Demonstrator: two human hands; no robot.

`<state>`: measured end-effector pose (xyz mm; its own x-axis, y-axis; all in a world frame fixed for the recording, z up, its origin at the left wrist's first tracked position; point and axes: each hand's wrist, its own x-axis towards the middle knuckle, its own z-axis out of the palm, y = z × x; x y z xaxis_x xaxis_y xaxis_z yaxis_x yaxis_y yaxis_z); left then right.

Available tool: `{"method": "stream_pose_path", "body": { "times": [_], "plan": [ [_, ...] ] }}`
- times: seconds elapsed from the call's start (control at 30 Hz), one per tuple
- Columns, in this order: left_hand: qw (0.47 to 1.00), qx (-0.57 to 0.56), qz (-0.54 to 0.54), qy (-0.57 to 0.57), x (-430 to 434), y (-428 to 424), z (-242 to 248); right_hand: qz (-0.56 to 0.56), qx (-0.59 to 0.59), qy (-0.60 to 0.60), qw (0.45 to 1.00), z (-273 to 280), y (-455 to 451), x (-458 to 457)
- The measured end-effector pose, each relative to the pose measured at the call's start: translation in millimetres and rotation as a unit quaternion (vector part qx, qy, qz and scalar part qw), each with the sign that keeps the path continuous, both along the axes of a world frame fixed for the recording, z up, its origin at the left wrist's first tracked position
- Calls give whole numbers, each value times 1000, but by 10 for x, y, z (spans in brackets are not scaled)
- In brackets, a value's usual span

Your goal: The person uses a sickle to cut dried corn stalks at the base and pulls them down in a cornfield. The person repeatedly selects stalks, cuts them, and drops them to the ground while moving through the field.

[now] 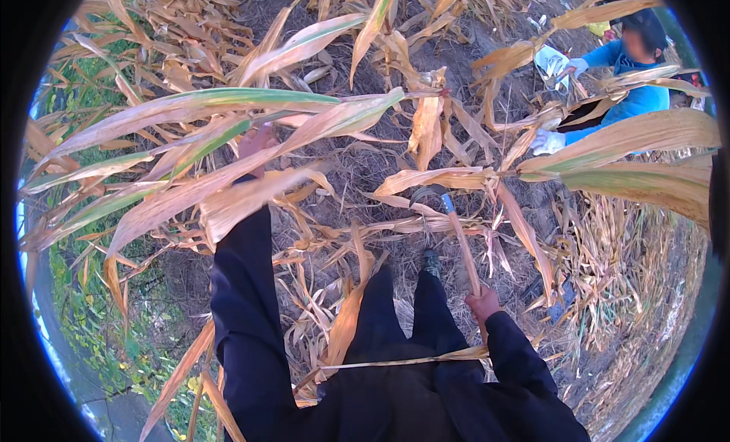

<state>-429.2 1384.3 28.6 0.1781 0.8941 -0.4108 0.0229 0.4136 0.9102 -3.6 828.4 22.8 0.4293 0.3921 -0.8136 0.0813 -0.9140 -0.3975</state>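
Note:
My right hand is closed round the wooden handle of a sickle, low and to the right of my legs. The sickle's curved dark blade points left, beside dry corn leaves near the ground. My left arm reaches forward on the left. Partly hidden behind long corn leaves, my left hand is among the dry stalks; whether its fingers are closed on a stalk cannot be told. A dry leaf strip lies across the front of my dark clothing.
At the upper right a person in a blue top and light gloves is close by, with a white bag at one hand. Dry corn plants rise ahead. Cut stalks lie at right; green bushes grow at left.

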Motion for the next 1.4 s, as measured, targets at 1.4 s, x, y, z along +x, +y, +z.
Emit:
{"method": "stream_pose_path", "body": {
  "times": [1.4],
  "plan": [
    [829, 49, 440, 342, -3075, -314, -1231, 463, 303, -38, 832, -720, 2388, -1000]
  ]
}}
